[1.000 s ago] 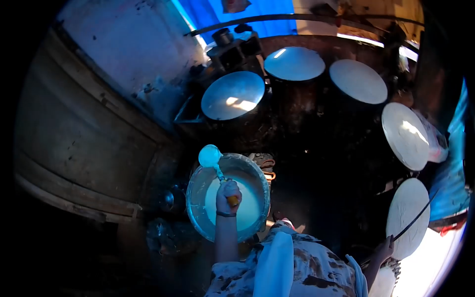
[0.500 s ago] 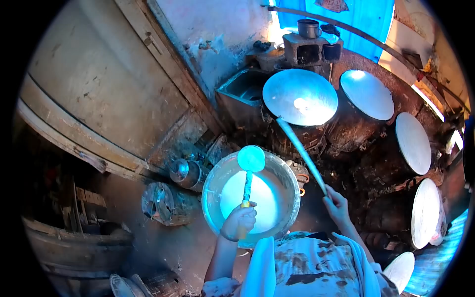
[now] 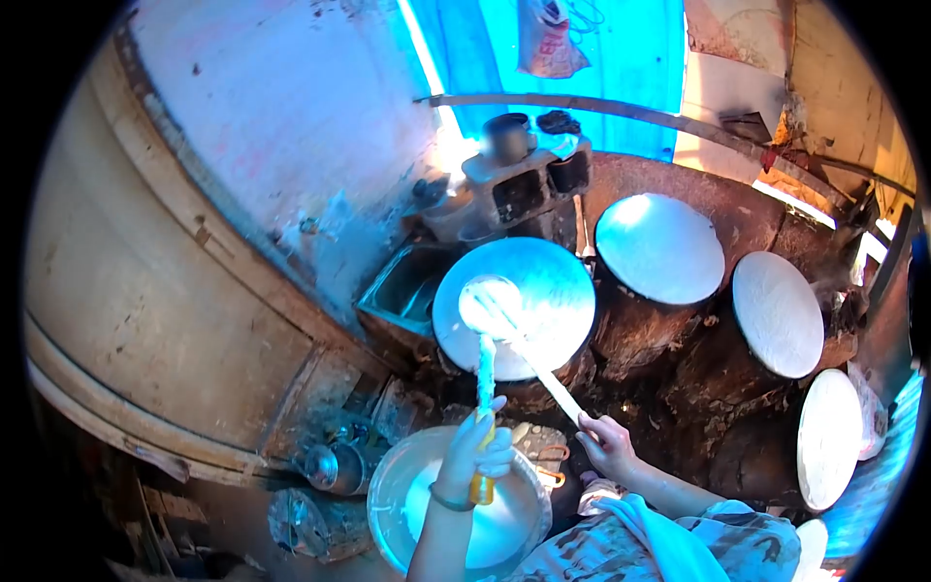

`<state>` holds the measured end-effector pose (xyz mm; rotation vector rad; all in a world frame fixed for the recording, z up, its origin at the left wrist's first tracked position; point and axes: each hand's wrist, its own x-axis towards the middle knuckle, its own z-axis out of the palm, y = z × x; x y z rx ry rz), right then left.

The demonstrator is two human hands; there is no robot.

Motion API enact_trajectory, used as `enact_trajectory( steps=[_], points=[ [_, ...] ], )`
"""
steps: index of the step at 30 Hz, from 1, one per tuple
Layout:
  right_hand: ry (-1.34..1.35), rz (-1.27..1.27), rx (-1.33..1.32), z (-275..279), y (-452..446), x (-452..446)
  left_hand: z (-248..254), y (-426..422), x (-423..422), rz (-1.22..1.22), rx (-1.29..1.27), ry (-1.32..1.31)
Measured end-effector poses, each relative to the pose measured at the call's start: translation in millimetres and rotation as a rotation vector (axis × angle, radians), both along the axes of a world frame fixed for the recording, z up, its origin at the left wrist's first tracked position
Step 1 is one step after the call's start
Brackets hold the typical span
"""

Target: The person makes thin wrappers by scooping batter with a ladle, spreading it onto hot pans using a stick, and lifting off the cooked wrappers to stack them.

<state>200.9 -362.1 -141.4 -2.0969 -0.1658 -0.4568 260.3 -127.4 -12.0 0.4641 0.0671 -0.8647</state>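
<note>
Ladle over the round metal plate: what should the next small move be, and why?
I'd probably tip the ladle slightly over the round plate. Its head is above that plate, the left hand holds its yellow handle, and the flat stick in the right hand reaches there too, seemingly for spreading. I can't tell how full the ladle is.

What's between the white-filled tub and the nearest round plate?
Head view: between tub and plate, the ladle, held in the left hand, passes over a dark stretch too shadowed to identify.
</note>
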Motion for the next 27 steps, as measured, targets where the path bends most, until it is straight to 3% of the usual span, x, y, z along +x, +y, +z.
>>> enact_trajectory(
  steps=[5, 8, 9, 12, 13, 15, 16, 18, 19, 21, 22, 23, 24, 25, 27],
  points=[
    [0.122, -0.245, 0.229, -10.1, -37.2, 44.6, -16.7, -113.3, 82.3, 0.058, 0.301, 0.037],
    [0.284, -0.316, 0.359, -15.2, -55.0, 72.6, -61.2, -158.8, 124.1, 0.128, 0.489, -0.159],
    [0.3, -0.326, 0.393, -22.3, -58.2, 82.4, -70.2, -167.5, 139.0, 0.119, 0.68, -0.191],
    [0.396, -0.378, 0.47, -24.7, -59.4, 103.4, -115.8, -163.2, 175.3, 0.137, 1.175, -0.581],
    [0.328, -0.388, 0.453, -34.1, -55.8, 113.4, -133.9, -157.1, 188.9, 0.116, 1.189, -0.594],
    [0.183, -0.36, 0.446, -57.2, -46.9, 131.2, -162.3, -139.8, 205.2, 0.324, 1.508, -1.266],
    [0.098, -0.321, 0.458, -52.2, -44.8, 139.5, -152.2, -139.0, 204.6, 0.308, 1.512, -1.27],
    [0.3, -0.288, 0.642, -29.0, -50.4, 136.9, -128.2, -135.2, 211.0, 0.116, 1.861, -1.339],
    [0.401, -0.281, 0.729, -13.9, -52.9, 135.2, -137.7, -125.9, 219.5, 0.169, 1.801, -1.428],
    [0.345, -0.38, 0.703, -33.3, -44.4, 141.7, -140.0, -119.6, 229.0, 0.184, 1.783, -1.353],
    [0.011, -0.458, 0.467, -99.5, -8.8, 162.5, -140.6, -119.2, 233.3, 0.178, 1.758, -1.279],
    [0.075, -0.408, 0.619, -100.5, 3.1, 171.4, -133.8, -120.8, 236.1, 0.072, 1.854, -1.192],
    [0.143, -0.359, 0.777, -96.7, 16.3, 179.4, -134.5, -120.6, 237.9, 0.058, 1.856, -1.194],
    [0.593, -0.279, 1.022, -6.4, -2.1, 165.4, -135.9, -117.0, 239.9, 0.105, 1.807, -1.214],
    [0.597, -0.309, 1.105, 5.1, -17.7, 157.9, -138.6, -107.2, 244.3, 0.141, 1.819, -1.181]
  ],
)
